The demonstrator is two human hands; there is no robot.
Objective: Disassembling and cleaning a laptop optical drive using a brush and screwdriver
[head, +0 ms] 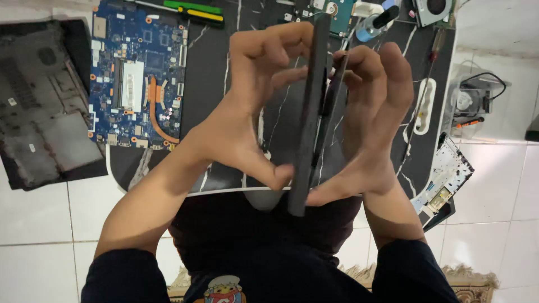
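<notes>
Centrally, held object: a long, flat, dark grey slab with a thin second layer along one side (309, 112), seen edge-on and standing almost upright above the black marble-patterned table top with white veins (208, 73).
Left hand (255, 95): curled round the slab's left face, fingertips hooked over its upper edge, thumb pressed near its lower end.
Right hand (373, 106): closed on the slab's right face, fingers bent over the thin layer, heel of the palm meeting the lower end.
Blue circuit board with a copper heat pipe (137, 76): flat on the table, left of the slab, well apart from it.
Dark grey plastic laptop base cover (42, 104): on the white tiled floor, left of the table.
Green and yellow tools (196, 11): at the table's far edge.
Keyboard panel (446, 179): right of the table, lying tilted on the floor.
Small cooling fan (435, 8): at the table's far right corner.
</notes>
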